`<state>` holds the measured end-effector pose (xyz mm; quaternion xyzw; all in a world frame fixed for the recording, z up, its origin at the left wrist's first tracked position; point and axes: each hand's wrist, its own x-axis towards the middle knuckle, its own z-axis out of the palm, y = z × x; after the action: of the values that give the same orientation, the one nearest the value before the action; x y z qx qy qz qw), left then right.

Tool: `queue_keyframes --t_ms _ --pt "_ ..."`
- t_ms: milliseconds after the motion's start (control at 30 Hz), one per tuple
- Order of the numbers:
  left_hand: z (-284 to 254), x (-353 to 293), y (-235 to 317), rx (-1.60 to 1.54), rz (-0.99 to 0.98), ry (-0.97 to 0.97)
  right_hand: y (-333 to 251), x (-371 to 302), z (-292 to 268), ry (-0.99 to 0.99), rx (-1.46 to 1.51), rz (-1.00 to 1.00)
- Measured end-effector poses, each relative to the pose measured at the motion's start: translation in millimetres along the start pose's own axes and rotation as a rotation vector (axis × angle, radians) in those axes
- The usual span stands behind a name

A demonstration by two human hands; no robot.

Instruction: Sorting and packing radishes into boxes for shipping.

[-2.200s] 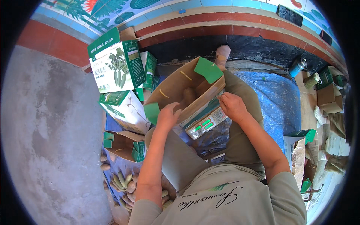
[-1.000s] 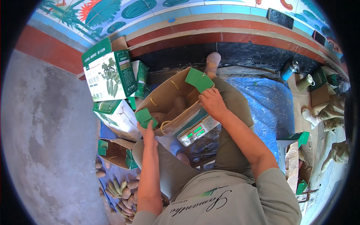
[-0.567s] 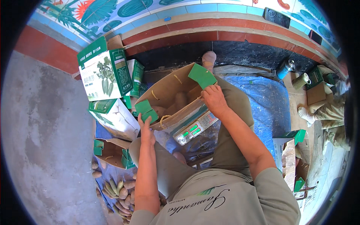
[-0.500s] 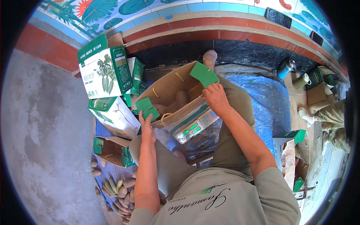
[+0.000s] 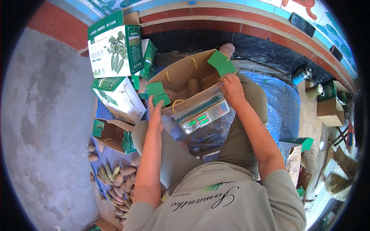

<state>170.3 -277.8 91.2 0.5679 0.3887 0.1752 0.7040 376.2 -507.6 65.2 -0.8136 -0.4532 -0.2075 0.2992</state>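
Note:
An open cardboard box [image 5: 198,101] with green flaps and yellow cord handles stands between my knees. Several brown tubers [image 5: 194,85] lie inside it, partly hidden by its walls. My left hand [image 5: 155,117] grips its near left corner, fingers against the green flap. The fingers of my right hand [image 5: 232,89] curl over the rim near the right corner. Below the box's near side shows a digital scale [image 5: 205,117] with lit green displays; the box appears to rest on it, though the contact is hidden.
Printed cartons [image 5: 114,50] are stacked at the left, above an open carton [image 5: 113,135]. Tubers and long green vegetables [image 5: 109,172] lie in a pile at lower left. A blue tarp [image 5: 283,111] covers the floor. At right are a metal flask [image 5: 301,75], a small brown box [image 5: 331,111] and another open carton [image 5: 298,150].
Both hands keep their places on the box. The view has shifted slightly. At the far right, another person's legs have moved toward the lower edge, uncovering the small brown box.

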Motion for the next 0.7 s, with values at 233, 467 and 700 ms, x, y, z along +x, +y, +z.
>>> queue_keyframes --t_ms 233,467,700 --pt "-4.7 -5.2 1.7 0.036 -0.025 0.0 -0.3 -1.7 0.2 -0.016 -0.019 -0.005" --pt "-28.9 -32.1 13.3 -0.07 0.155 0.079 -0.7 -6.6 0.6 -0.027 -0.004 -0.021" --pt "-122.3 -92.0 19.5 -0.034 0.452 0.512 -5.8 -5.4 -12.1 -0.006 -0.068 -0.014"
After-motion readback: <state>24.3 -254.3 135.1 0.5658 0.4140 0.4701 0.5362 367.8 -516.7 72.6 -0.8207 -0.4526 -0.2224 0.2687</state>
